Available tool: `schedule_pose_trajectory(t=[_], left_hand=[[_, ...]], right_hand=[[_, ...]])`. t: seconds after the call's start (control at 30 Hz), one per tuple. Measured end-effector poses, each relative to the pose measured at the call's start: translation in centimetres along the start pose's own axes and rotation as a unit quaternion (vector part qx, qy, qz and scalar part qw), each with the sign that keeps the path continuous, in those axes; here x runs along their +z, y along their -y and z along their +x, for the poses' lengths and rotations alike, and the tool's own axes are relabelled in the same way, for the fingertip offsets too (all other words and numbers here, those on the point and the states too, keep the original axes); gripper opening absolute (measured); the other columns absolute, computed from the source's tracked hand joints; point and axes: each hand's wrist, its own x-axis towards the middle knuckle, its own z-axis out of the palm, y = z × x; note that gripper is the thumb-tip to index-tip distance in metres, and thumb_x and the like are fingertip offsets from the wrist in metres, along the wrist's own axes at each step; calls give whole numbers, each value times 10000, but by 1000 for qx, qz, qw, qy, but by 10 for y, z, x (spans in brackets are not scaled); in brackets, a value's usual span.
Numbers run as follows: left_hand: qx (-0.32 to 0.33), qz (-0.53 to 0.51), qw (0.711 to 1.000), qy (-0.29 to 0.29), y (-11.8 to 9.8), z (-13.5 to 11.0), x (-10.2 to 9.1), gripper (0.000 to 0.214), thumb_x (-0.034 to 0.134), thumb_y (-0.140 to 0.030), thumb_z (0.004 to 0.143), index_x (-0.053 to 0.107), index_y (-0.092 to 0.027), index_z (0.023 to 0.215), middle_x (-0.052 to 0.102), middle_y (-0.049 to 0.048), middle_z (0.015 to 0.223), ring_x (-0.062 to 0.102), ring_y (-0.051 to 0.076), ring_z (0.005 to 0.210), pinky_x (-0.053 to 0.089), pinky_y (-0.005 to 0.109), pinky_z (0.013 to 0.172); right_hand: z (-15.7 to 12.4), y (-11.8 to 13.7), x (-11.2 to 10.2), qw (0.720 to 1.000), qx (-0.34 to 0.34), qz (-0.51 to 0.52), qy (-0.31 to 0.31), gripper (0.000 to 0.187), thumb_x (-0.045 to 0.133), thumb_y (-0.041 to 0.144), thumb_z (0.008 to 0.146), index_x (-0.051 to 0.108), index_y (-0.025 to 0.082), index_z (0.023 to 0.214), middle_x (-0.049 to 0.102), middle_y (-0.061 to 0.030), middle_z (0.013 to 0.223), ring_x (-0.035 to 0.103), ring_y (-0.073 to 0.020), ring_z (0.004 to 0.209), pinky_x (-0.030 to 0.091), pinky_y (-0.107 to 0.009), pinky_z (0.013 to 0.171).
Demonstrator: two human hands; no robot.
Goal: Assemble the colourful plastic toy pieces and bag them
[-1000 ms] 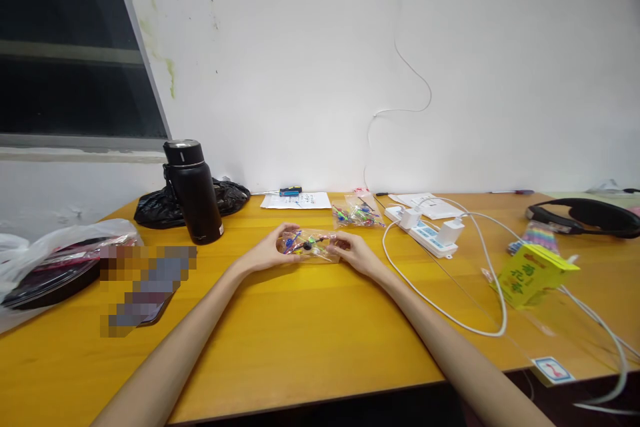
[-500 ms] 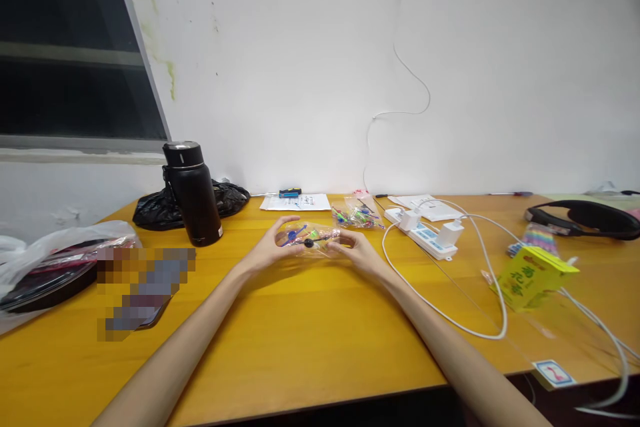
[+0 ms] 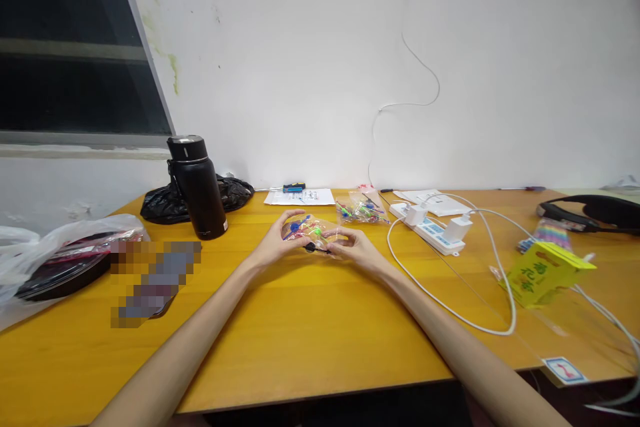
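Observation:
Between my two hands is a clear plastic bag (image 3: 316,232) with small coloured plastic parts in it, among them blue, green and black ones. My left hand (image 3: 278,240) grips its left side, fingers behind and thumb in front. On the right edge of the bag, my right hand (image 3: 354,246) pinches the plastic with thumb and fingers. A second clear bag of coloured parts (image 3: 363,208) lies on the table just behind my right hand.
On the left stand a black thermos (image 3: 200,193), a black plastic bag (image 3: 235,192) and a blurred phone-like item (image 3: 160,283). At the back lie a screwdriver (image 3: 294,187) and papers. To the right are a power strip (image 3: 433,235), white cables, a yellow box (image 3: 543,273) and a black headset (image 3: 590,213).
The bag has tilted between my hands, and its parts have shifted, with more green showing now. Both hands keep hold of it. The whole view has shifted slightly.

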Motion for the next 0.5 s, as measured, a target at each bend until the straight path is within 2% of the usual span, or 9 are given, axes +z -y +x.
schedule_pose_trajectory(t=[0.17,0.37,0.5], left_hand=[[3,4,1000,7,6,0,3,701,825,-351,750,516,-260,1373,623,119,1320,635,255,1135,489,405,999],[3,-4,1000,28,7,0,6,671,818,-360,757,529,-256,1354,598,108,1356,623,259,1159,475,401,1026],[8,-30,1000,4,5,0,8,727,834,-328,740,502,-280,1385,568,102,1419,577,270,1258,419,415,1101]], right_hand=[[0,-3,2,998,-6,-60,9,522,772,470,805,692,168,1224,793,-94,970,734,-204,773,550,-290,686],[2,3,5,997,-36,-54,-28,462,793,473,769,751,166,1111,776,-100,1070,734,-257,952,562,-374,882],[5,3,4,994,-62,-60,-60,423,769,461,800,754,168,1104,753,-108,1148,720,-266,1011,549,-395,937]])
